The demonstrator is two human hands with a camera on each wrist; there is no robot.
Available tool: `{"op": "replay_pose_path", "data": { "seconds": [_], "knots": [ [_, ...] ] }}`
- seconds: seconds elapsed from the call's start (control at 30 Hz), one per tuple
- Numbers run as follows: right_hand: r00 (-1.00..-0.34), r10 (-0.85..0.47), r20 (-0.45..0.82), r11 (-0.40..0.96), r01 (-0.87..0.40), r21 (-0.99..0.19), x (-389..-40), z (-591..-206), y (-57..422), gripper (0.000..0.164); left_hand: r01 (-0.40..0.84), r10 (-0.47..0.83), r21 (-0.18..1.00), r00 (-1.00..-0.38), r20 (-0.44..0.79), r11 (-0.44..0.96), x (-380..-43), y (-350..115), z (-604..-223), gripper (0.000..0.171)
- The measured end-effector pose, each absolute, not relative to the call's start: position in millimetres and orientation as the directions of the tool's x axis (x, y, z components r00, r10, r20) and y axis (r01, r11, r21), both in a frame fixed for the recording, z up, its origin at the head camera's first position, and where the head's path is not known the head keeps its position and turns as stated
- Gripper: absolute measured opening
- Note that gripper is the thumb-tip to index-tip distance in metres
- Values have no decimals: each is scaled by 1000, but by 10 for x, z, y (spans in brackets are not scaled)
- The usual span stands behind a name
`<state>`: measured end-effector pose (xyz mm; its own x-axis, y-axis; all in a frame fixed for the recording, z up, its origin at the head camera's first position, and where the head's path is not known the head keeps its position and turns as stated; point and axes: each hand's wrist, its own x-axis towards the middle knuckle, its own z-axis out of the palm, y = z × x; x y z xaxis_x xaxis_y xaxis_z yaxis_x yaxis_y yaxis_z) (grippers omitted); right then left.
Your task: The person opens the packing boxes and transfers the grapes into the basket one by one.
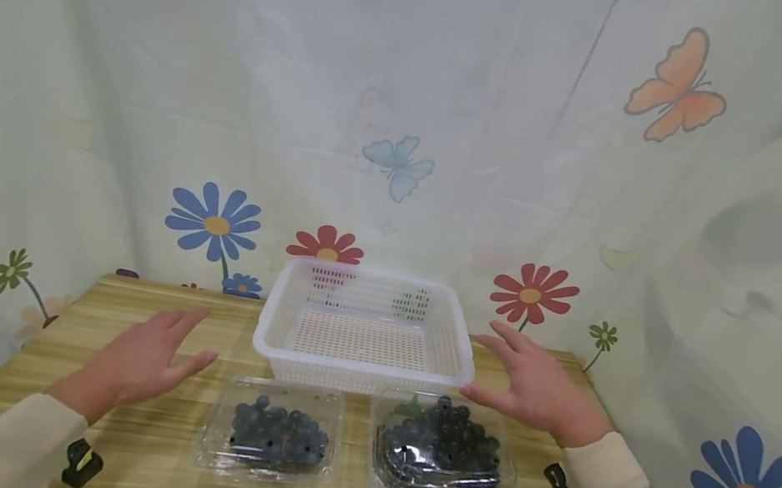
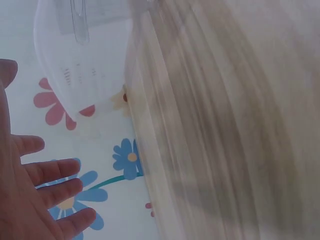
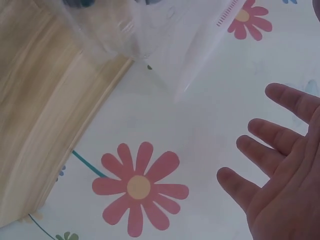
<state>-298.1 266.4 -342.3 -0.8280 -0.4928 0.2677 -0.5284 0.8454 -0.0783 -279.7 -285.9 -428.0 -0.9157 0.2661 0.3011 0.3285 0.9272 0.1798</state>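
A white plastic basket [image 1: 361,366] with slotted sides stands at the table's back, with only its own perforated bottom showing inside. In front of it sit two clear plastic boxes of dark grapes. The left box [image 1: 210,440] holds a smaller bunch; the right box [image 1: 439,454] is fuller, with a bit of green leaf. My left hand [image 1: 134,362] hovers left of the basket, fingers extended and thumb apart, holding nothing. On the other side, my right hand [image 1: 537,384] is beside the basket's right end, above the right box, its fingers spread and free of any object.
The wood-grain table [image 1: 157,487] ends at the back against a white curtain [image 1: 493,167] printed with flowers and butterflies. The curtain also hangs along both sides. Black straps [image 1: 82,465] are on the wrists.
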Motion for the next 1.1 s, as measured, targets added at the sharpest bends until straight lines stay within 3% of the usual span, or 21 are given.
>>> {"op": "replay_pose_path", "data": {
  "seconds": [0.17,0.53,0.87,1.1],
  "knots": [
    [-827,-492,273,842,-531,-91,-2938,-3423,2591,85,312,247,232,-930,271,921,-2732,-2782,-4343,81],
    [-760,-567,317,795,-606,-29,-2862,-3443,2423,75,315,244,326,-939,241,891,-2574,-2560,-4392,76],
    [-750,-589,301,778,-626,-39,-2789,-3494,2223,80,324,241,410,-940,240,853,-2512,-2451,-4451,69],
    [-721,-622,304,751,-660,-29,-2749,-3548,2107,81,292,237,450,-955,176,844,-2483,-2396,-4458,74]
  ]
}}
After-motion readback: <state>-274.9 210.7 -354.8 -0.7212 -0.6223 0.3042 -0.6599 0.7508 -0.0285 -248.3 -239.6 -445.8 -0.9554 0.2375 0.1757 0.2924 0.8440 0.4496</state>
